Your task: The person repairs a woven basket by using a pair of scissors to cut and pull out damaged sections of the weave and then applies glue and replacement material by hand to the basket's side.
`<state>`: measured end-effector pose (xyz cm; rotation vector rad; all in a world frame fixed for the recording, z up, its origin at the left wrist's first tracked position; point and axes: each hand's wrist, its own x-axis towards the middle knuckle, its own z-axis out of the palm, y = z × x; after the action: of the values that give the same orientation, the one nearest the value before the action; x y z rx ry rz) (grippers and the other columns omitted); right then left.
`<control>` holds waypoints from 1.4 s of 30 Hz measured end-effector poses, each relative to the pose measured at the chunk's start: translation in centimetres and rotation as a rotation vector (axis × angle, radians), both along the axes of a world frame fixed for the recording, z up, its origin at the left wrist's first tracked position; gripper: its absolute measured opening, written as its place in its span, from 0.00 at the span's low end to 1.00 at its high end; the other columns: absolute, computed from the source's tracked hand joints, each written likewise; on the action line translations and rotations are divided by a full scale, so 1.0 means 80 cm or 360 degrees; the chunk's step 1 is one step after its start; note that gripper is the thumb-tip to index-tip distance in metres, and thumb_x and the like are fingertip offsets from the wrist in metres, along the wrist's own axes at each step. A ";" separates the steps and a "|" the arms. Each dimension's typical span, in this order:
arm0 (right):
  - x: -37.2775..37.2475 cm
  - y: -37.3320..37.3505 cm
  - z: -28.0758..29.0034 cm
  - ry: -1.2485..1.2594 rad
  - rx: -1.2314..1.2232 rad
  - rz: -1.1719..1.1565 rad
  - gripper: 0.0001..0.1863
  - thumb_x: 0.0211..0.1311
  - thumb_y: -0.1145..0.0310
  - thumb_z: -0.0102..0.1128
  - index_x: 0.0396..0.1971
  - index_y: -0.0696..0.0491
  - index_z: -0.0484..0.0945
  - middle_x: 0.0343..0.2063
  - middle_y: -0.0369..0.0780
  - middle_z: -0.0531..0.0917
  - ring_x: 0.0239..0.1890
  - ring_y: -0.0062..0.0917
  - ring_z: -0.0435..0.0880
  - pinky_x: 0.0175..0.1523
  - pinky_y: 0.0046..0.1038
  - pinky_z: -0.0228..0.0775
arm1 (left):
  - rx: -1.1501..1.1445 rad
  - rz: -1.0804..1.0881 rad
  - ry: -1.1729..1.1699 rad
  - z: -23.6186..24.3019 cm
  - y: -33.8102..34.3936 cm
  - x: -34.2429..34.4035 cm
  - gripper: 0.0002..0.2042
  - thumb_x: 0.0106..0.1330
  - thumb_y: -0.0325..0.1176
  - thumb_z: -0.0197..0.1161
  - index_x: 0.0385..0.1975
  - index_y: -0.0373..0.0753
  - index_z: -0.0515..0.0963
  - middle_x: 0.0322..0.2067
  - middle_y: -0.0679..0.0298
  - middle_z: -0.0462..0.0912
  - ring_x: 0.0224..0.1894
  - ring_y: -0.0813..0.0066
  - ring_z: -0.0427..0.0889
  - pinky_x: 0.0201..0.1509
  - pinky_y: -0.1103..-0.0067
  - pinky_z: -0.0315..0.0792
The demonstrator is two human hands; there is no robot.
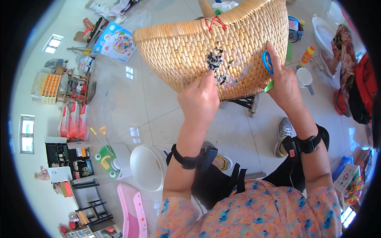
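A woven straw basket [166,51] with red cord at its rim is tilted before me on a dark stand [248,104]. Its near side bears a patch of black and whitish scraps or flakes [214,59]. My left hand [198,99] is closed, thumb and finger pressed together at the patch's lower part; what lies between them is hidden. My right hand [283,85] grips a tool with a blue loop handle [266,62] and a green part [268,85] against the basket's right side, index finger pointing up along the weave.
A white bucket [156,174], pink tub [129,202] and green toy [105,160] stand low left. Cartons and red packs [72,121] line the left wall. A dipper [304,77], yellow bottle [307,55] and another person's leg [333,59] are at right.
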<state>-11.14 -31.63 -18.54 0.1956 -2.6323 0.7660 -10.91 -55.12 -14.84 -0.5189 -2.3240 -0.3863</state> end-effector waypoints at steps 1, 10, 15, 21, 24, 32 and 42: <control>0.000 0.000 -0.001 -0.0001 -0.0001 0.0002 0.60 0.39 0.86 0.67 0.74 0.43 0.44 0.32 0.50 0.82 0.34 0.49 0.81 0.40 0.44 0.73 | 0.0005 0.0004 0.0022 0.003 0.002 0.000 0.07 0.59 0.25 0.65 0.38 0.38 0.83 0.29 0.58 0.86 0.27 0.61 0.85 0.31 0.72 0.78; -0.002 0.000 -0.006 0.0023 0.0001 0.0041 0.60 0.39 0.86 0.67 0.74 0.44 0.44 0.31 0.51 0.82 0.33 0.50 0.81 0.39 0.44 0.73 | 0.0144 -0.0052 -0.0051 -0.003 -0.003 0.001 0.07 0.60 0.25 0.65 0.38 0.38 0.83 0.26 0.55 0.84 0.24 0.61 0.84 0.28 0.72 0.75; -0.001 -0.001 -0.003 0.0034 0.0028 -0.0008 0.60 0.39 0.86 0.67 0.74 0.46 0.45 0.31 0.50 0.82 0.33 0.50 0.81 0.39 0.43 0.72 | 0.0173 -0.0031 0.0026 -0.002 -0.001 -0.009 0.08 0.60 0.25 0.65 0.38 0.38 0.83 0.26 0.55 0.85 0.24 0.62 0.84 0.28 0.72 0.76; -0.002 0.003 -0.009 0.0120 0.0096 0.0009 0.57 0.42 0.82 0.65 0.74 0.49 0.43 0.23 0.44 0.82 0.30 0.40 0.83 0.41 0.38 0.72 | 0.0131 -0.0095 0.0019 0.009 0.015 -0.009 0.08 0.60 0.25 0.65 0.38 0.38 0.84 0.26 0.56 0.84 0.24 0.60 0.84 0.30 0.72 0.76; -0.003 -0.001 -0.007 0.0102 0.0075 0.0025 0.57 0.42 0.82 0.65 0.74 0.49 0.43 0.24 0.43 0.82 0.31 0.39 0.83 0.41 0.38 0.71 | 0.0113 -0.0031 0.0114 0.024 0.012 -0.023 0.07 0.60 0.26 0.64 0.38 0.38 0.84 0.26 0.57 0.84 0.25 0.59 0.84 0.30 0.71 0.76; -0.001 -0.001 -0.006 0.0054 0.0146 -0.0004 0.57 0.45 0.81 0.65 0.74 0.48 0.41 0.24 0.43 0.83 0.32 0.39 0.83 0.43 0.38 0.70 | 0.0031 -0.0003 0.0036 0.016 0.012 -0.009 0.07 0.59 0.26 0.65 0.37 0.38 0.84 0.28 0.56 0.85 0.27 0.60 0.85 0.32 0.71 0.77; -0.001 0.000 -0.005 0.0010 0.0152 -0.0049 0.57 0.45 0.80 0.65 0.75 0.48 0.41 0.24 0.43 0.83 0.32 0.40 0.83 0.43 0.38 0.70 | 0.0025 -0.0024 -0.0027 0.015 0.012 -0.008 0.07 0.59 0.26 0.64 0.37 0.38 0.84 0.29 0.56 0.86 0.27 0.60 0.85 0.32 0.71 0.77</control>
<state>-11.25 -31.64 -18.93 0.1828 -2.6615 0.6287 -11.51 -54.16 -13.65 -0.5275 -2.3326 -0.4175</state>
